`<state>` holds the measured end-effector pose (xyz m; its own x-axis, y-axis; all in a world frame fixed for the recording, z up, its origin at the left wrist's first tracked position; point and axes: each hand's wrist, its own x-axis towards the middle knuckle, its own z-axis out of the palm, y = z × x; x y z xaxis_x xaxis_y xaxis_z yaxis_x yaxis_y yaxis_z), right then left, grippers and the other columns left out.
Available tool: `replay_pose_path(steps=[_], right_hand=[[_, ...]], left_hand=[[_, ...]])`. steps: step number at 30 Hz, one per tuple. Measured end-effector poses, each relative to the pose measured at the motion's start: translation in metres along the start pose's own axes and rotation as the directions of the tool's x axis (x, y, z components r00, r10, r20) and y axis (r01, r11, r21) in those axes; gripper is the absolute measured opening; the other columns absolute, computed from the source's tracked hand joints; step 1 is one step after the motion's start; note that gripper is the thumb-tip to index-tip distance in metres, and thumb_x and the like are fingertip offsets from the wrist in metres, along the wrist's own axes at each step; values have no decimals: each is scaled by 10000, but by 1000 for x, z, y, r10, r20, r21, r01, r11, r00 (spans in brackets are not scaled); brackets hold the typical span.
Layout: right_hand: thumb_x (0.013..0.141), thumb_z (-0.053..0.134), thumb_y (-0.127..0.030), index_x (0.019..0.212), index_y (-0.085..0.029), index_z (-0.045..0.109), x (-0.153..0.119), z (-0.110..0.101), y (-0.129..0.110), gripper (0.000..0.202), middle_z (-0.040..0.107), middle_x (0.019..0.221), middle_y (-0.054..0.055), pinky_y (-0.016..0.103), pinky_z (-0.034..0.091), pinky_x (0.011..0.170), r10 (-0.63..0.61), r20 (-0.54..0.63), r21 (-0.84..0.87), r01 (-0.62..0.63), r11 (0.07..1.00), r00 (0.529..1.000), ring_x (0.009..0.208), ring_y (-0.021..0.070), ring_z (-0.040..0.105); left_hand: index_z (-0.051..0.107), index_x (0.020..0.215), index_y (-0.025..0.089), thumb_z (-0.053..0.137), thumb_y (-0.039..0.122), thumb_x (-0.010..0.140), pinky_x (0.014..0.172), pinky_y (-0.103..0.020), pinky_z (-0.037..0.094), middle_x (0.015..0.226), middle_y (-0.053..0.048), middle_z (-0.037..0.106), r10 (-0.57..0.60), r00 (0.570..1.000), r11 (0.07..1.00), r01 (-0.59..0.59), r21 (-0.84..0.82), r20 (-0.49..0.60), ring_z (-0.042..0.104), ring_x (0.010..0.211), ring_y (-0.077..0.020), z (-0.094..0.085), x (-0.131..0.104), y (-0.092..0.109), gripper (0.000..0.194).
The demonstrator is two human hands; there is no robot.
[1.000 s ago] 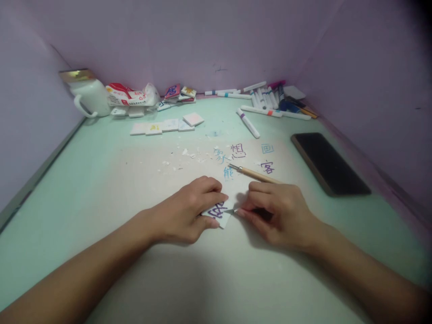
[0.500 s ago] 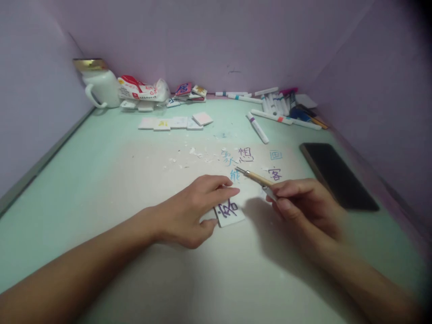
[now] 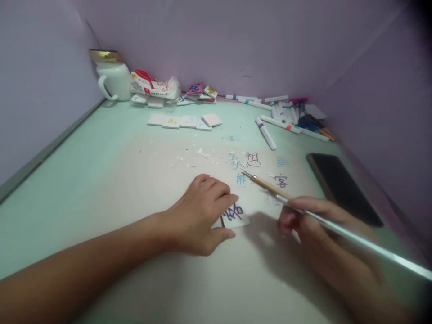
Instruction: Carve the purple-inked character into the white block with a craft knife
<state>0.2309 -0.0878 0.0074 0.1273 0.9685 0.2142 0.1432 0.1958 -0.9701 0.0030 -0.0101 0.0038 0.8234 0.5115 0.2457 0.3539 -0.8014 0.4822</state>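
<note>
- a white tile (image 3: 239,219) with a purple character lies just below and right of the middle of the frame, its left part covered
- the left hand (image 3: 205,216) rests over that covered side, thumb and forefinger well apart with the tile between them; i cannot tell whether they press on it
- the right hand (image 3: 320,229), lower right and blurred, pinches a shiny metal rod (image 3: 357,236) that runs out at the right edge
- a wooden-handled tool (image 3: 266,183) points up and left just past its fingers; whether it is held too, i cannot tell
- above it, blue and purple characters (image 3: 253,160) mark the table (image 3: 145,288), with white scraps (image 3: 200,151) to their left
- right of them, a dark phone (image 3: 344,189)
- upper right, a heap of markers (image 3: 283,112); upper left, a white mug (image 3: 116,81)
</note>
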Motion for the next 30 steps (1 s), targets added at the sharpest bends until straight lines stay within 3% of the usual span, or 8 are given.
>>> replay_pose_path(steps=[3,6,11,15,22,30], right_hand=[[894,613,-338,895,-276,723,-8,11,-1,127,646,658,13,272,507,514,-6,-81,-139,-5,990,997,568,152,606],[899,601,-351,875,-280,715,-12,17,2,136,634,652,12,280,484,489,-23,-49,-132,16,991,999,563,160,589],[881,633,-291,821,-275,673,-8,15,12,74,600,571,-8,279,462,411,56,-66,-125,-64,990,996,468,156,576],[890,617,-278,812,-268,635,-7,16,12,81,584,559,-10,289,446,400,20,-58,-178,-30,984,998,454,159,557],[936,508,-227,890,-253,622,-6,27,6,125,569,686,1,272,421,489,-206,114,-285,231,930,972,581,148,539],[914,462,-95,971,-233,564,-2,19,12,181,557,751,-5,249,439,553,-247,289,-269,326,906,925,656,134,551]], left_hand=[[566,1142,106,601,307,801,935,-479,342,1029,-139,573,-8,1000,1000,7,-12,-4,487,986,-272,0,0,0,398],[566,1157,94,596,273,795,931,-467,345,1044,-140,572,-9,1000,1000,8,-29,-3,484,1001,-271,0,0,1,405],[569,1144,119,600,272,791,929,-462,352,1043,-130,574,-20,1000,999,20,-37,-2,485,1000,-268,1,0,1,386],[571,1140,122,601,274,787,925,-464,353,1039,-127,572,-22,1000,999,22,-35,-2,487,993,-270,2,0,0,385],[575,1158,102,617,245,766,941,-454,339,1064,-129,563,-19,1000,999,20,-33,6,484,1018,-275,2,2,0,419],[578,1153,106,607,247,766,935,-451,344,1072,-131,566,-21,1000,999,21,-30,19,483,1018,-278,2,1,1,413]])
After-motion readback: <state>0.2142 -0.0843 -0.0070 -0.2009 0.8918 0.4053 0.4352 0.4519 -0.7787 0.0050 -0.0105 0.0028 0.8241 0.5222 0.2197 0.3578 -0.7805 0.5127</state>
